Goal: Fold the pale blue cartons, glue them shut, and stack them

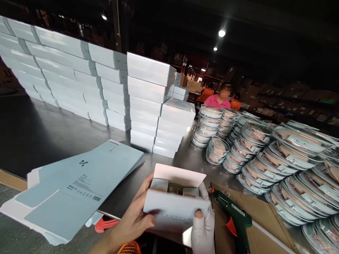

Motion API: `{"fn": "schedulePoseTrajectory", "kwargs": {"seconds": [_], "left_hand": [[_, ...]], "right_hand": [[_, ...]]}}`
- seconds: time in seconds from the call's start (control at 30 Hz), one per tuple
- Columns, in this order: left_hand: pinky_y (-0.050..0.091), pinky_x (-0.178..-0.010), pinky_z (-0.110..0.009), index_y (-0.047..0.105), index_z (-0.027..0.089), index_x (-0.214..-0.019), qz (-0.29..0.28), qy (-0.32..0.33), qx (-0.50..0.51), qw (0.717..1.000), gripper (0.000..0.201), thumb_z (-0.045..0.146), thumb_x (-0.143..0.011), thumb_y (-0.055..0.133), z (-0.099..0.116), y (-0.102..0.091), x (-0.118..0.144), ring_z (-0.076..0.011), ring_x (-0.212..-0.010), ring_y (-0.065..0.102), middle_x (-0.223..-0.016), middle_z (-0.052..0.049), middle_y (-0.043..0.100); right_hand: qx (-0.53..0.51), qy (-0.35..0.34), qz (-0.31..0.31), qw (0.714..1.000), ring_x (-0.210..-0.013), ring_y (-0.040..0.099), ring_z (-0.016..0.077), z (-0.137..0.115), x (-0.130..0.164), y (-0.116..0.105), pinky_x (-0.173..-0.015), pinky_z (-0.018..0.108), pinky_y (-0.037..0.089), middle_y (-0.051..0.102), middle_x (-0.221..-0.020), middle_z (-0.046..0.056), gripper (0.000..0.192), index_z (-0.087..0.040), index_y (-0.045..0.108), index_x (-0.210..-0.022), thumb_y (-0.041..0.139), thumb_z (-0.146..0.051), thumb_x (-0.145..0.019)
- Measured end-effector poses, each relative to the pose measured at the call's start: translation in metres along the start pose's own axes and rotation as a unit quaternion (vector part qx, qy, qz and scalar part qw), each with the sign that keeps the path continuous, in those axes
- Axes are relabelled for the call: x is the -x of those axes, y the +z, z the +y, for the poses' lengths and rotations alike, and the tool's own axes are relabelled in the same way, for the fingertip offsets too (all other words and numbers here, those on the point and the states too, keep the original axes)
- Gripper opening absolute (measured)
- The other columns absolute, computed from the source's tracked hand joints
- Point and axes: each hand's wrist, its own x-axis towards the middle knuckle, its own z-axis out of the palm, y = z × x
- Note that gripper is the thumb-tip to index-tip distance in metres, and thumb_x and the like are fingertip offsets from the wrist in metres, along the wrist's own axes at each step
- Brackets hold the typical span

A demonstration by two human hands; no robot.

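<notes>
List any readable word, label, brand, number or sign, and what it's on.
No text is readable.
Flat carton: squiggle logo; barcode and print too small.
Glue gun: label, too small.
Held box: faint print, blurred.
Wrapped packs: labels, blurred.
Orange vests: lettering, blurred.
Stacked boxes: marks, too small.

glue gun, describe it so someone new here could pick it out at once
On the right of the table stand stacks of wrapped dishes. Nearer, a brown cardboard sheet lies beside the right hand. The glue gun lies on it; its dark green body and red trigger set it apart from both.
</notes>
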Motion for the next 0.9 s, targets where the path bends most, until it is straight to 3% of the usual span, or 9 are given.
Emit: {"fn": "schedulePoseTrajectory", "kwargs": {"seconds": [0.17,0.27,0.33,0.37,0.47,0.53,0.6,0.73,0.9], "left_hand": [[0.035,-0.120,-0.045,0.055,0.028,-0.118,0.189,-0.046,0.023,0.981,0.022,0.043,-0.102,0.056,0.010,0.017,-0.003,-0.0278,-0.151,0.038,-0.163,-0.010,0.041],[0.033,-0.121,-0.042,0.066,0.027,-0.115,0.136,-0.100,-0.014,0.986,0.029,0.049,-0.098,0.059,0.015,0.005,-0.005,-0.0298,-0.146,0.043,-0.151,-0.007,0.055],[0.036,-0.119,-0.036,0.078,0.027,-0.108,0.056,-0.126,-0.066,0.988,0.036,0.056,-0.090,0.064,0.018,-0.009,-0.009,-0.0332,-0.135,0.052,-0.129,-0.006,0.071],[0.041,-0.113,-0.032,0.080,0.029,-0.109,0.027,-0.128,-0.081,0.988,0.038,0.056,-0.085,0.069,0.020,-0.016,-0.011,-0.0329,-0.129,0.056,-0.123,-0.005,0.073],[0.047,-0.094,-0.018,0.079,0.037,-0.114,0.008,-0.137,-0.085,0.987,0.043,0.048,-0.072,0.084,0.025,-0.025,-0.016,-0.0278,-0.124,0.058,-0.123,0.003,0.072],[0.046,-0.087,-0.015,0.078,0.041,-0.112,0.020,-0.162,-0.082,0.983,0.044,0.047,-0.070,0.087,0.029,-0.024,-0.017,-0.0271,-0.128,0.054,-0.128,0.005,0.069],[0.047,-0.078,-0.016,0.079,0.041,-0.111,0.027,-0.185,-0.086,0.979,0.043,0.050,-0.069,0.086,0.033,-0.020,-0.018,-0.0285,-0.126,0.053,-0.130,0.005,0.067],[0.047,-0.072,-0.013,0.079,0.036,-0.107,0.036,-0.195,-0.097,0.975,0.040,0.048,-0.070,0.085,0.044,-0.012,-0.022,-0.0219,-0.104,0.062,-0.119,0.005,0.072],[0.051,-0.073,-0.012,0.079,0.031,-0.108,0.046,-0.164,-0.105,0.980,0.041,0.049,-0.071,0.083,0.046,-0.011,-0.024,-0.0217,-0.101,0.064,-0.115,0.002,0.074]], "right_hand": [[-0.032,0.081,0.099,0.991,-0.154,0.032,0.0327,-0.022,-0.005,0.026,-0.121,0.058,0.037,0.030,-0.169,0.010,0.066,-0.031,0.008,-0.166,0.033,-0.044,-0.106],[0.014,0.060,0.042,0.997,-0.156,0.032,0.0248,-0.026,-0.011,0.002,-0.123,0.050,0.037,0.023,-0.173,0.007,0.065,-0.033,0.001,-0.165,0.032,-0.039,-0.109],[0.167,0.021,-0.016,0.986,-0.147,0.046,0.0213,-0.014,-0.012,-0.047,-0.117,0.043,0.046,0.038,-0.166,0.010,0.058,-0.030,0.013,-0.164,0.031,-0.033,-0.109],[0.299,-0.004,-0.034,0.954,-0.138,0.056,0.0205,-0.005,-0.010,-0.080,-0.111,0.040,0.051,0.051,-0.157,0.013,0.055,-0.025,0.023,-0.162,0.030,-0.030,-0.108],[0.452,0.034,-0.022,0.891,-0.108,0.069,0.0330,0.026,0.008,-0.195,-0.098,0.055,0.055,0.074,-0.112,0.018,0.033,-0.019,0.072,-0.116,0.046,-0.030,-0.098],[0.524,0.078,-0.057,0.846,-0.098,0.070,0.0346,0.042,0.024,-0.259,-0.091,0.055,0.056,0.075,-0.100,0.018,0.025,-0.015,0.077,-0.101,0.056,-0.023,-0.090],[0.572,0.117,-0.109,0.805,-0.089,0.070,0.0280,0.054,0.036,-0.297,-0.081,0.046,0.058,0.075,-0.091,0.012,0.016,-0.015,0.076,-0.095,0.065,-0.015,-0.084],[0.620,0.154,-0.179,0.748,-0.087,0.067,0.0180,0.072,0.039,-0.305,-0.083,0.037,0.056,0.070,-0.088,0.002,0.008,-0.016,0.070,-0.084,0.068,-0.013,-0.091],[0.619,0.187,-0.172,0.743,-0.089,0.067,0.0173,0.077,0.031,-0.293,-0.088,0.039,0.055,0.069,-0.090,0.001,0.013,-0.016,0.067,-0.084,0.065,-0.018,-0.097]]}}
